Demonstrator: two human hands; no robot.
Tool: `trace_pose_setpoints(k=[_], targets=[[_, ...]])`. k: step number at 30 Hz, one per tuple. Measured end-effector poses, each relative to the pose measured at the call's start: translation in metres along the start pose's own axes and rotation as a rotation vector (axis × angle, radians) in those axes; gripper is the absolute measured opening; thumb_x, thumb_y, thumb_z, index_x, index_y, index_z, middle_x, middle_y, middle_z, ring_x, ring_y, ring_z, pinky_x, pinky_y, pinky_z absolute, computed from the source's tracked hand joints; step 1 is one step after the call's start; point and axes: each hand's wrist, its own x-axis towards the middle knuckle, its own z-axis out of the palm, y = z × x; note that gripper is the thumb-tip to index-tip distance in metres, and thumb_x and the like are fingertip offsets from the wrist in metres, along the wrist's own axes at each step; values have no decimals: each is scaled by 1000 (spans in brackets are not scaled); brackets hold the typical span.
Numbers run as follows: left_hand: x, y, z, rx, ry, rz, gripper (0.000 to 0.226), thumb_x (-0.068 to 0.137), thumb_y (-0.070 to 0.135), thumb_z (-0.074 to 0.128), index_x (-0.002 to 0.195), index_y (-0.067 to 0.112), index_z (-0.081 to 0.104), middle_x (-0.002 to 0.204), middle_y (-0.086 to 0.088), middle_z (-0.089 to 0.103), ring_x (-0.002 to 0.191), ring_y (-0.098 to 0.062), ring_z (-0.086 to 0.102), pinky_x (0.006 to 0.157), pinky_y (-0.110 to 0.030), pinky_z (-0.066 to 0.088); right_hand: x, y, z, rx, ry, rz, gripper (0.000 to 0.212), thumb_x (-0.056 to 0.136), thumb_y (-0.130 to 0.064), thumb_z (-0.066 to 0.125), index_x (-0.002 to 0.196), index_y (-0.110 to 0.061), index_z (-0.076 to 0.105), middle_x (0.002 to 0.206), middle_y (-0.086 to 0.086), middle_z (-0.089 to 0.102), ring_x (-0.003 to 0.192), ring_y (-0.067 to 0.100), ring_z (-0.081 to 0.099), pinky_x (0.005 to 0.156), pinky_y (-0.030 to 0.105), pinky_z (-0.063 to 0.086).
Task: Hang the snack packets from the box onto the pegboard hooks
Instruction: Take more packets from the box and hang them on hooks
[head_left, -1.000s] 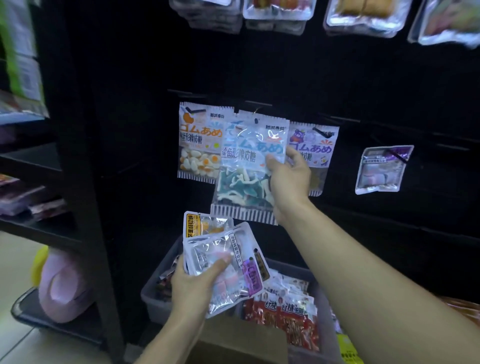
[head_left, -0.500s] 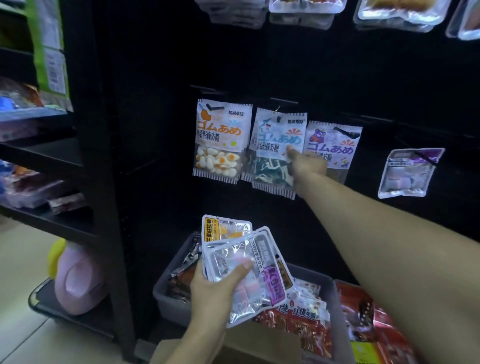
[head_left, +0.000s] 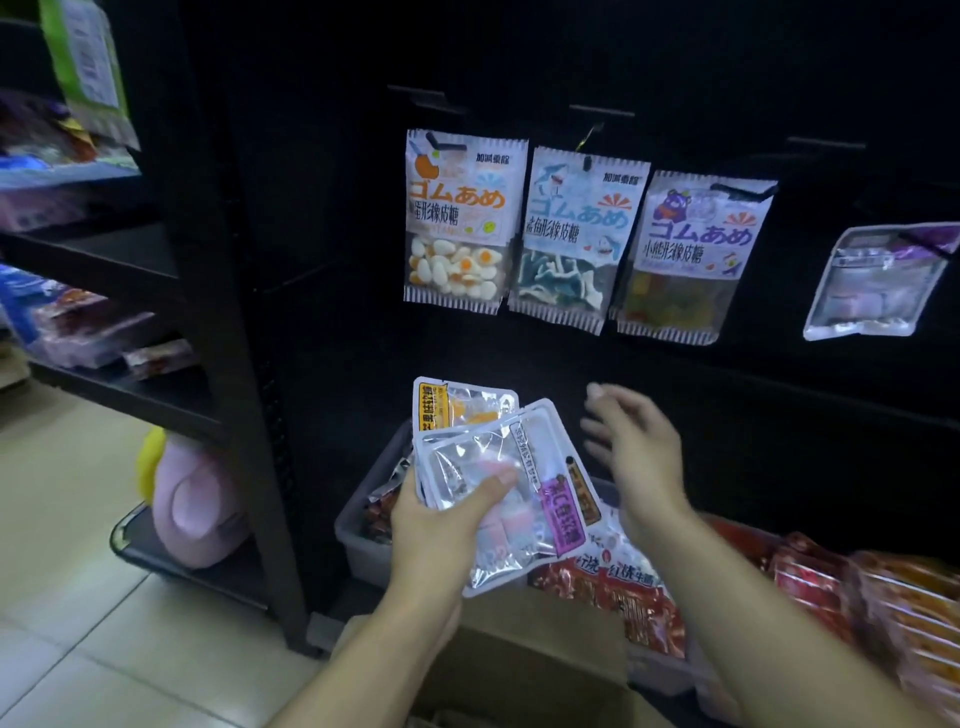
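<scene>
Three gummy packets hang side by side on the black pegboard: an egg one, a blue shark one and a purple bear one. A clear pouch hangs further right. My left hand grips a fan of clear snack packets, thumb on top, above the grey box. A yellow-labelled packet sticks out behind them. My right hand hovers empty beside the fan, fingers spread.
Red snack packets fill the grey box, and more red packs lie to the right. A cardboard carton sits below. A black shelf unit with goods stands left, a pink object under it.
My right hand let go of the blue shark packet, now hanging on its hook, and dropped back down beside the packets in my left hand. The view shifted left.
</scene>
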Motion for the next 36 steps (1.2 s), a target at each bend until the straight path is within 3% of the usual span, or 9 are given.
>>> trace_pose_setpoints(k=[2, 4, 7, 13, 17, 21, 25, 30, 36], targets=[[0, -4, 1, -6, 5, -13, 57, 70, 16, 95, 120, 26, 71, 107, 1, 83, 97, -25, 81, 86, -50, 66, -38, 18, -10, 11, -63, 19, 28, 89, -39, 78, 112, -24, 71, 106, -3, 77, 96, 12, 75, 76, 28, 60], [-2, -7, 4, -30, 21, -9, 58, 70, 18, 94, 123, 21, 71, 111, -5, 82, 100, -32, 81, 91, -59, 63, -61, 26, -14, -15, -126, 18, 44, 77, -43, 82, 115, -24, 69, 107, -5, 76, 94, 8, 75, 68, 19, 58], [-4, -11, 5, -64, 36, 7, 54, 78, 14, 90, 127, 20, 69, 112, -7, 82, 101, -33, 80, 89, -55, 64, -76, 27, -17, -50, -173, 6, 57, 61, -39, 88, 112, -25, 67, 97, -10, 78, 84, 6, 75, 66, 20, 59], [-7, -16, 9, -96, 20, 41, 47, 79, 7, 86, 121, 21, 69, 104, -1, 84, 88, -21, 82, 62, -29, 65, -75, 36, -24, -75, -246, 124, 51, 73, -11, 93, 116, -18, 66, 95, 2, 80, 81, 34, 78, 72, 55, 64], [-7, -17, 14, -113, -42, 40, 65, 70, 23, 86, 131, 15, 67, 118, -9, 81, 105, -32, 79, 91, -51, 63, -64, 40, -32, 41, -205, 216, 44, 73, -8, 92, 110, -12, 70, 97, 7, 81, 75, 20, 76, 61, 32, 58], [-3, -16, 13, -134, -54, 34, 66, 70, 37, 84, 132, 21, 68, 122, -7, 79, 110, -33, 77, 98, -60, 60, -53, 43, -39, 131, -224, 275, 42, 80, -11, 87, 116, -12, 66, 104, 8, 81, 91, 26, 73, 76, 35, 53], [0, -14, 10, -164, -54, 23, 72, 66, 42, 87, 133, 22, 68, 125, -8, 79, 115, -36, 75, 104, -67, 54, -46, 47, -43, 184, -250, 329, 31, 88, -9, 79, 117, -9, 68, 104, 9, 80, 91, 25, 65, 72, 31, 49], [6, -19, 5, -140, -43, 18, 64, 73, 34, 86, 133, 20, 67, 123, -7, 79, 115, -35, 75, 103, -59, 57, -40, 49, -50, 249, -302, 389, 15, 97, -11, 68, 110, -13, 76, 102, 8, 79, 84, 20, 68, 70, 28, 48], [6, -26, 9, -72, -27, 46, 46, 84, 11, 84, 127, 18, 69, 115, -6, 81, 103, -27, 80, 88, -46, 63, -32, 49, -67, 337, -92, 356, 16, 95, -14, 73, 110, -12, 75, 93, 3, 76, 79, 15, 69, 72, 28, 54]])
